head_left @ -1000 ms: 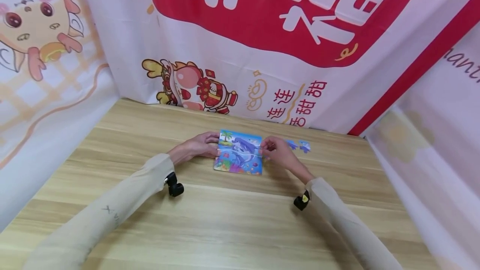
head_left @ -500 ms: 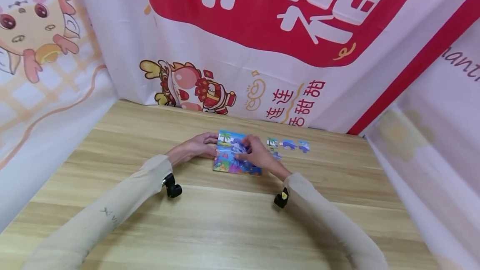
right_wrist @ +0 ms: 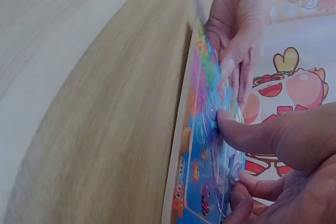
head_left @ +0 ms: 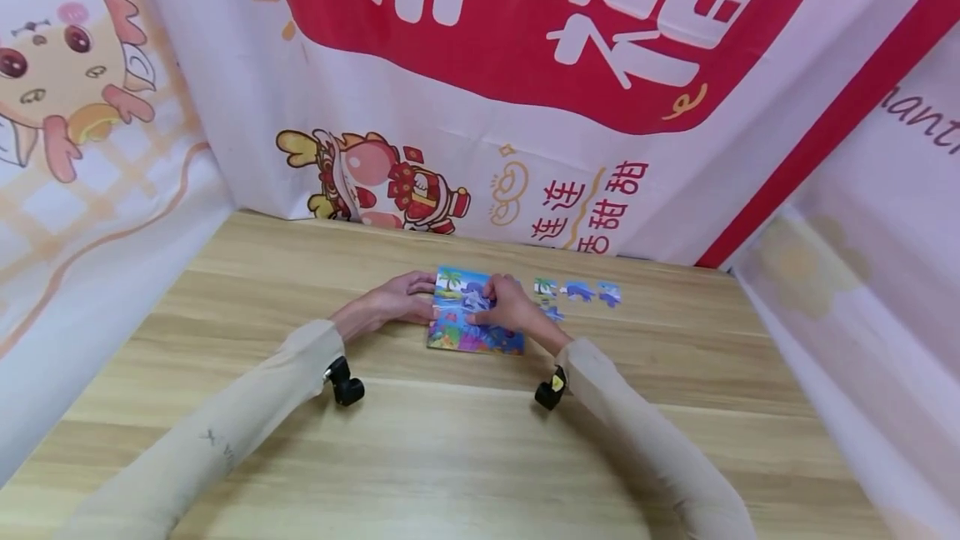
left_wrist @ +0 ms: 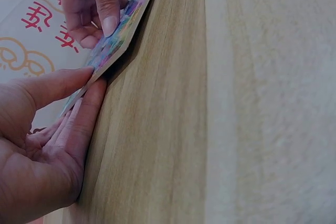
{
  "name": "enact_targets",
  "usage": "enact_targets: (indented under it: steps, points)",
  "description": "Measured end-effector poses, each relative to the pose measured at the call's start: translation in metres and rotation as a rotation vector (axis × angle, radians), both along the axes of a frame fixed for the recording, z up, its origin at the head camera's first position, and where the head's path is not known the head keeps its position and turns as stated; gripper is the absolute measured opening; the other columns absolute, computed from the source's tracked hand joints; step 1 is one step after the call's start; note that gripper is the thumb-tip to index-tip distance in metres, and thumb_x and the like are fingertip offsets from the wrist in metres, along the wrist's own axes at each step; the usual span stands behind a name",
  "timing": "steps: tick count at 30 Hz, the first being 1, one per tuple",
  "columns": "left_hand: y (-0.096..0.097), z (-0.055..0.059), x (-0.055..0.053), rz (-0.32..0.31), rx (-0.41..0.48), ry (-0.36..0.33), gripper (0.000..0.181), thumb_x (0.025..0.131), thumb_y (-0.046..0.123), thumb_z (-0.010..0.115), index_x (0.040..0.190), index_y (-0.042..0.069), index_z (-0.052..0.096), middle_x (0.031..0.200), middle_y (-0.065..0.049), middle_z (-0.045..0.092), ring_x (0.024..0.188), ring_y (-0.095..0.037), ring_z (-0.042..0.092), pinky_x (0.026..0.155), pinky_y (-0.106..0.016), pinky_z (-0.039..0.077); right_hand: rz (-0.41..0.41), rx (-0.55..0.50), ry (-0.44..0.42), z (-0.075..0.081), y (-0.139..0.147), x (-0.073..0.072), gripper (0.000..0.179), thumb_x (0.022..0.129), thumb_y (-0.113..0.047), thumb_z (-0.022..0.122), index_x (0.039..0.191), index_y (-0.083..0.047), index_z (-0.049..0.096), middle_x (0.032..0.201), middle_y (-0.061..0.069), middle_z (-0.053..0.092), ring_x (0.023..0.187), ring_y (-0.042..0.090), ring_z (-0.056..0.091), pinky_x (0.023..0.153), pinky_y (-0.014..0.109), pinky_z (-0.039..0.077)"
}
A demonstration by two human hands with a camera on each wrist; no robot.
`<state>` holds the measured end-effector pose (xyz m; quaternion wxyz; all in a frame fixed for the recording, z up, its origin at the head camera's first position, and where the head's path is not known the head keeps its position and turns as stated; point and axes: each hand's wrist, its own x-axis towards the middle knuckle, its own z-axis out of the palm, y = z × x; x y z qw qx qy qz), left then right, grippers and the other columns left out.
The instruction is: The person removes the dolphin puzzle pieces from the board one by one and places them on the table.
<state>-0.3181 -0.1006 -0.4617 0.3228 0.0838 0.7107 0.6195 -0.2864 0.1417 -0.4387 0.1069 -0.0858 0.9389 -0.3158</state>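
A square jigsaw puzzle board (head_left: 476, 340) with a dolphin and palm picture lies on the wooden table. My left hand (head_left: 390, 300) grips its left edge; the left wrist view shows the thumb (left_wrist: 63, 84) above and fingers below. Over the board's middle is my right hand (head_left: 512, 309), thumb and fingers bent around a shiny, crinkled patch that looks like clear plastic film (head_left: 476, 302). In the right wrist view its thumb (right_wrist: 244, 132) touches the board's face (right_wrist: 198, 156). The right hand covers part of the picture.
Several loose puzzle pieces lie right of the board, among them a palm-tree piece (head_left: 545, 284), a purple piece (head_left: 578, 291) and another piece (head_left: 610, 294). A printed cloth (head_left: 480, 148) hangs behind the wooden table (head_left: 450, 448), with more cloth on both sides.
My right hand has moved left from the board's right edge to its middle, uncovering loose pieces. The crinkled film now bunches at its fingers. My left hand keeps its grip.
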Motion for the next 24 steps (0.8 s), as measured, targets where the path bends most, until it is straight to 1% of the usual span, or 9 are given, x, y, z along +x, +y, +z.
enact_targets:
  steps: [3, 8, 13, 18, 24]
  points:
    - [0.0, -0.003, 0.001, 0.004, -0.002, 0.005, 0.081, 0.095, -0.002, 0.072, 0.162, 0.002, 0.026, 0.164, -0.021, 0.037, 0.121, -0.029, 0.064, 0.1, -0.033, 0.061, 0.003, -0.017, 0.005, -0.003, 0.001, 0.001, 0.04, 0.091, -0.024, 0.085, 0.106, -0.002, 0.055, 0.101, 0.008, 0.05, 0.093, 0.021, 0.045, 0.077, 0.03, 0.042]
    - [0.0, -0.004, 0.0, -0.001, 0.012, 0.006, 0.083, 0.096, -0.001, 0.072, 0.163, 0.002, 0.024, 0.164, -0.021, 0.035, 0.121, -0.03, 0.065, 0.102, -0.034, 0.061, 0.002, -0.15, 0.03, -0.005, 0.007, 0.001, 0.027, 0.095, -0.012, 0.079, 0.105, 0.004, 0.059, 0.093, 0.008, 0.056, 0.083, 0.018, 0.049, 0.069, 0.026, 0.044]
    - [-0.001, -0.002, 0.001, -0.005, 0.004, 0.005, 0.081, 0.097, 0.0, 0.071, 0.163, 0.003, 0.024, 0.164, -0.021, 0.036, 0.123, -0.03, 0.063, 0.103, -0.034, 0.06, 0.0, -0.252, 0.033, -0.003, 0.012, 0.002, 0.015, 0.098, -0.007, 0.073, 0.103, 0.003, 0.062, 0.09, 0.005, 0.058, 0.079, 0.015, 0.052, 0.067, 0.023, 0.046]
    - [-0.002, -0.001, 0.003, -0.01, 0.01, 0.011, 0.081, 0.097, -0.001, 0.069, 0.164, 0.002, 0.023, 0.164, -0.022, 0.036, 0.122, -0.03, 0.063, 0.102, -0.032, 0.06, 0.008, -0.328, 0.023, -0.005, 0.016, 0.001, 0.013, 0.098, -0.005, 0.072, 0.104, 0.003, 0.063, 0.09, 0.005, 0.058, 0.081, 0.016, 0.052, 0.069, 0.023, 0.046]
    - [0.0, -0.002, 0.0, -0.006, -0.005, 0.009, 0.081, 0.097, 0.0, 0.071, 0.163, 0.003, 0.024, 0.164, -0.021, 0.036, 0.126, -0.031, 0.062, 0.103, -0.033, 0.06, 0.003, -0.36, -0.013, -0.005, 0.021, -0.001, 0.012, 0.098, -0.006, 0.072, 0.105, 0.001, 0.064, 0.09, 0.004, 0.061, 0.082, 0.016, 0.054, 0.07, 0.023, 0.048]
